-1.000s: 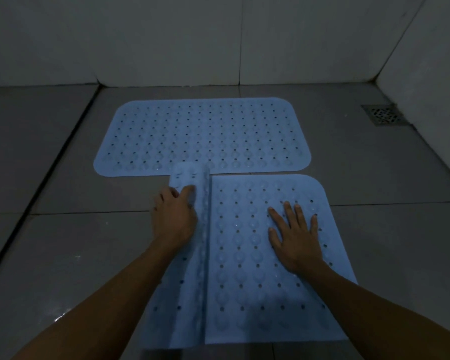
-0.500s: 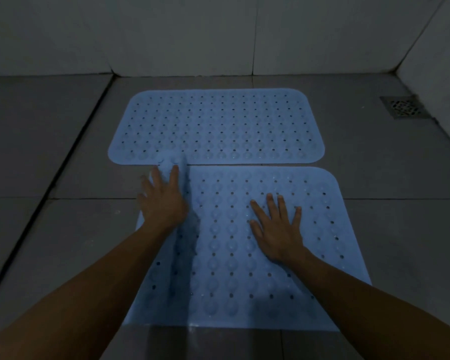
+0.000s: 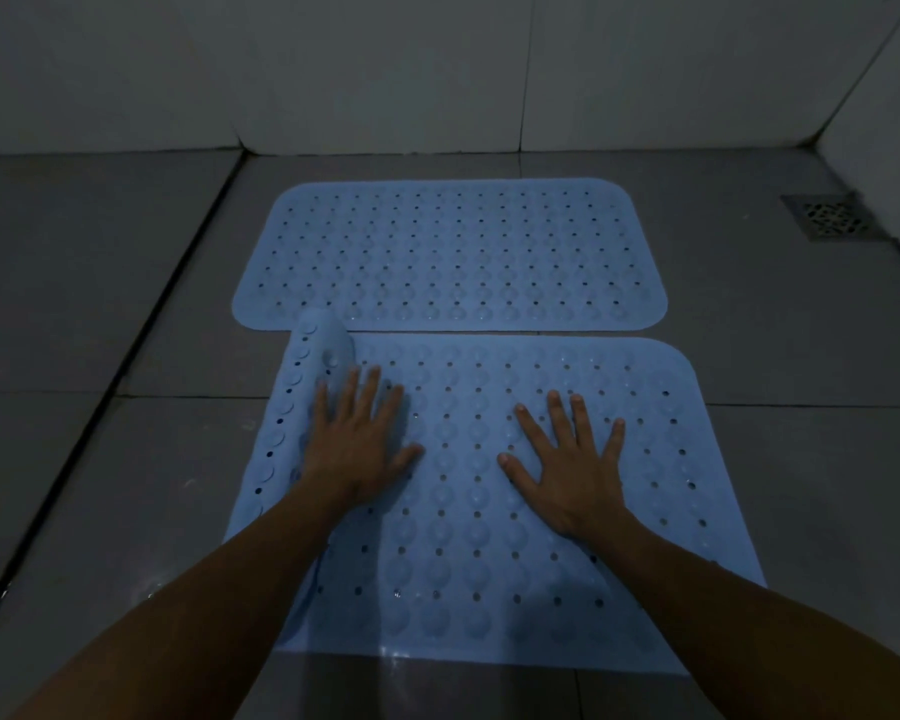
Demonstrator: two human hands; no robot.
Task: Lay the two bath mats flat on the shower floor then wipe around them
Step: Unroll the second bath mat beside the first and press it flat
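Two light blue perforated bath mats lie on the grey tiled shower floor. The far mat (image 3: 450, 254) is flat, close to the back wall. The near mat (image 3: 484, 537) lies just in front of it, mostly flat, but its left edge (image 3: 302, 402) still curls up and shows the suction-cup underside. My left hand (image 3: 357, 444) presses flat, fingers spread, on the mat right beside that curl. My right hand (image 3: 567, 465) presses flat, fingers spread, on the mat's middle right.
A square metal floor drain (image 3: 830, 216) sits at the far right by the side wall. White tiled walls (image 3: 385, 70) close the back and right. A dark floor groove (image 3: 100, 402) runs diagonally on the left. Wet specks show on the tile at the lower left.
My left hand has rolled the folded-over left part of the near mat outward to the left, leaving a narrow curl at the edge. My right hand has stayed pressed flat on the mat.
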